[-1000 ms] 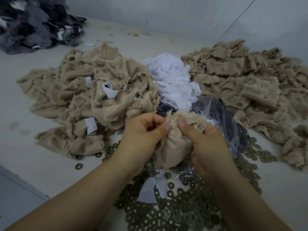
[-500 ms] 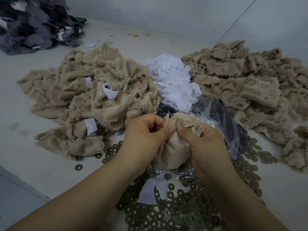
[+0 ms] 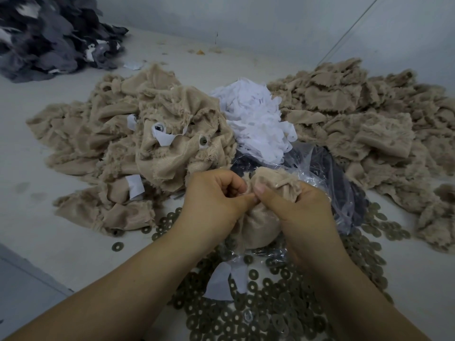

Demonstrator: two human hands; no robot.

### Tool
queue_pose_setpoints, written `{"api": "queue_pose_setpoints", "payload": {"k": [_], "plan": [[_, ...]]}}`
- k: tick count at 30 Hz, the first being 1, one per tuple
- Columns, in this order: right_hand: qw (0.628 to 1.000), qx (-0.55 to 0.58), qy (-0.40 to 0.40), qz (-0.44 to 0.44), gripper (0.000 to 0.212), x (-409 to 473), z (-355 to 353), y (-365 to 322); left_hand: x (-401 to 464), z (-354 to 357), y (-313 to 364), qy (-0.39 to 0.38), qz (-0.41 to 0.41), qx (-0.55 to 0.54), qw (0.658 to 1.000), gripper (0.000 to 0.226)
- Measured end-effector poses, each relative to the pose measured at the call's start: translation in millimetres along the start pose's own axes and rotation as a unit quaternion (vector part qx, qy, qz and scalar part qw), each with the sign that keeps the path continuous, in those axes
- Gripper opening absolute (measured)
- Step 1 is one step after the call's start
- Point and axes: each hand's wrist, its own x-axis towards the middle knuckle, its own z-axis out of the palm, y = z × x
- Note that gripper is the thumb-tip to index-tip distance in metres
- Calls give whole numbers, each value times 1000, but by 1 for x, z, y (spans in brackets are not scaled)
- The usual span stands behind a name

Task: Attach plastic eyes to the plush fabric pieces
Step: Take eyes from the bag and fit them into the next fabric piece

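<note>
A: Step? 
B: Mid-attachment, probably. Left hand (image 3: 216, 200) and right hand (image 3: 298, 212) both pinching beige plush piece (image 3: 261, 217), held above washers (image 3: 270, 313). 
A: Next? 
B: Likely washer onto eye post; eye itself hidden.

No words, numbers, labels or signs to read anywhere. Small white paper slips (image 3: 164, 138) tucked in the tan furry cloth pile (image 3: 138, 153): blank. Heap of white paper scraps (image 3: 256, 119): blank too. Round dull metal rings (image 3: 258, 316) on the pale table (image 3: 37, 242): no marks to make out. Clear plastic bag (image 3: 327, 173): no print.
</note>
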Motion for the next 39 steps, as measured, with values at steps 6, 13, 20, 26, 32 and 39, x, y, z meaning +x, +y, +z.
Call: {"api": "queue_pose_setpoints", "payload": {"k": [6, 13, 20, 26, 32, 39], "plan": [[996, 62, 11, 62, 31, 2, 0, -1, -1, -1, -1, -23, -36, -71, 997, 17], [989, 114, 17, 92, 26, 2, 0, -4, -4, -1, 1, -28, -43, -116, 992, 11], [984, 141, 37, 100, 23, 0, 3, -5, -2, 4, 2, -22, -64, -107, 992, 17], [985, 132, 47, 100, 22, 2, 2, -3, 0, 7, 3, -36, -76, -134, 987, 19], [988, 122, 55, 82, 29, 1, 3, -4, -3, 6, 2, -34, -64, -153, 986, 16], [990, 102, 65, 76, 21, 2, 1, -4, -5, 9, 1, -28, -45, -134, 990, 18]]}}
